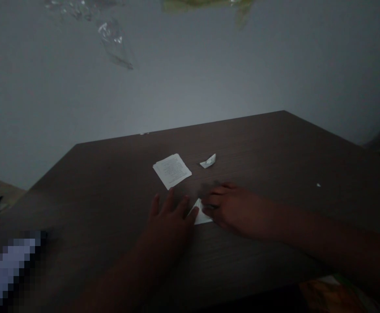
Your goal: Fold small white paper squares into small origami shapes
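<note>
A small folded piece of white paper [202, 215], roughly triangular, lies flat on the dark wooden table between my hands. My left hand [173, 219] rests at its left side with the fingers spread and the thumb on the paper. From the right, my right hand [238, 211] lies over the paper's right part, fingers bent and pressing down; its fingertips are partly hidden. Just beyond my hands sits a stack of printed paper sheets [173, 171]. To the right of the stack stands a small folded paper boat [208, 161].
The dark table [118, 174] meets a grey wall [190, 78] at its far edge. A blurred-out rectangular object [10, 269] lies at the near left. A tiny white scrap [318, 185] is on the right side. Clear plastic [111, 39] hangs on the wall.
</note>
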Demonstrator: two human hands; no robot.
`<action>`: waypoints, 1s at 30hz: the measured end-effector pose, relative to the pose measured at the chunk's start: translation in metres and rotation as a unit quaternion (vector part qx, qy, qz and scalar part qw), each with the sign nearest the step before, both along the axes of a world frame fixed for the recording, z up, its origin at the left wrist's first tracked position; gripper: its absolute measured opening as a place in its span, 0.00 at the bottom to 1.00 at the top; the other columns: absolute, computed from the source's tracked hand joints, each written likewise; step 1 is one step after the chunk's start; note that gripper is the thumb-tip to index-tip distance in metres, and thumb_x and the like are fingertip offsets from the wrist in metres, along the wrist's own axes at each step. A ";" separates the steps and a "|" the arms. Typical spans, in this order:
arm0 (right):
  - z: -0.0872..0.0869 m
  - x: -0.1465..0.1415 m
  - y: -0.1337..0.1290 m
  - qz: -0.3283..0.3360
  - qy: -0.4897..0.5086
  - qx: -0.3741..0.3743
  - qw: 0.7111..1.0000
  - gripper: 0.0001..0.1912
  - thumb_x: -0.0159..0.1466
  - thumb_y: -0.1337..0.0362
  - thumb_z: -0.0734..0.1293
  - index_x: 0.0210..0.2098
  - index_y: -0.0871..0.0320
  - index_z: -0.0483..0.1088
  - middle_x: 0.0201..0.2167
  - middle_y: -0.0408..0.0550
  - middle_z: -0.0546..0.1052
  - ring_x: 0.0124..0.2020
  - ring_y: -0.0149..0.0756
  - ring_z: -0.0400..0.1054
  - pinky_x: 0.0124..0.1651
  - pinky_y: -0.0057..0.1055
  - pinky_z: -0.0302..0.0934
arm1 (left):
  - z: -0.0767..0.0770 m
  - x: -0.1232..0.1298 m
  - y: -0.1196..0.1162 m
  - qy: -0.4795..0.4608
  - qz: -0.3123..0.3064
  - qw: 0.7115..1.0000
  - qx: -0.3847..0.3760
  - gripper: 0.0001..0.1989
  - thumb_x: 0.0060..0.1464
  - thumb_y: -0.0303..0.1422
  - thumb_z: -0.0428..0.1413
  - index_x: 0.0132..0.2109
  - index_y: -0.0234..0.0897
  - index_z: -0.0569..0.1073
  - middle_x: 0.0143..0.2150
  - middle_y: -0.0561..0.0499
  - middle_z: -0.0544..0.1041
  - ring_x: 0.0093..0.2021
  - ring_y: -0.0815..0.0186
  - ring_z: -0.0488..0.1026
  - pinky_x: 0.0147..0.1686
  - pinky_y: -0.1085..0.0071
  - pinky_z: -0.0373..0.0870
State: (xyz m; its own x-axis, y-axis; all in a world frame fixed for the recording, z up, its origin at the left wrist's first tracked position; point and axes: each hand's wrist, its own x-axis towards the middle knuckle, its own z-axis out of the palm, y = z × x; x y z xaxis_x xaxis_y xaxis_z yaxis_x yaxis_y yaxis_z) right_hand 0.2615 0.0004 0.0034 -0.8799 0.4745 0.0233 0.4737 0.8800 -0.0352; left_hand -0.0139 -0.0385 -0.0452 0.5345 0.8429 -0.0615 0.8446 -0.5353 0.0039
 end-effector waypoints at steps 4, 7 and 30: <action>0.004 0.005 -0.008 -0.036 -0.008 -0.034 0.999 0.16 0.81 0.60 0.75 0.64 0.54 0.91 0.66 0.60 0.91 0.69 0.70 0.83 0.73 0.68 0.78 | -0.016 -0.008 -0.005 -0.010 0.036 0.999 -0.004 0.29 0.77 0.39 0.65 0.80 0.54 0.83 0.87 0.29 0.76 0.83 0.05 0.69 0.68 0.00 0.69; 0.005 0.014 -0.010 -0.059 0.013 -0.089 0.994 0.32 0.76 0.51 0.82 0.76 0.52 0.86 0.71 0.63 0.89 0.75 0.79 0.80 0.75 0.74 0.77 | -0.020 -0.016 -0.006 -0.001 0.036 0.999 -0.001 0.32 0.77 0.42 0.66 0.83 0.55 0.80 0.89 0.31 0.73 0.82 0.12 0.74 0.68 0.13 0.80; -0.043 0.014 -0.023 -0.097 0.009 -0.178 0.979 0.70 0.57 0.49 0.94 0.92 0.48 0.66 0.94 0.69 0.58 0.92 0.94 0.51 0.77 0.82 0.75 | 0.052 0.009 -0.029 0.019 0.031 0.992 -0.118 0.59 0.65 0.47 0.79 0.93 0.46 0.65 0.95 0.19 0.53 0.89 0.04 0.57 0.73 0.06 0.71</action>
State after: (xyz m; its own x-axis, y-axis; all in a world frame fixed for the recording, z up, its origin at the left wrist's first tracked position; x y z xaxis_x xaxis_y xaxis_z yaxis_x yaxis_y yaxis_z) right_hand 0.2756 -0.0227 -0.0395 -0.7728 0.6142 -0.1597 0.6278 0.7031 -0.3339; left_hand -0.0054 -0.0674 0.0066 0.4755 0.8339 -0.2803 0.8778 -0.4705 0.0896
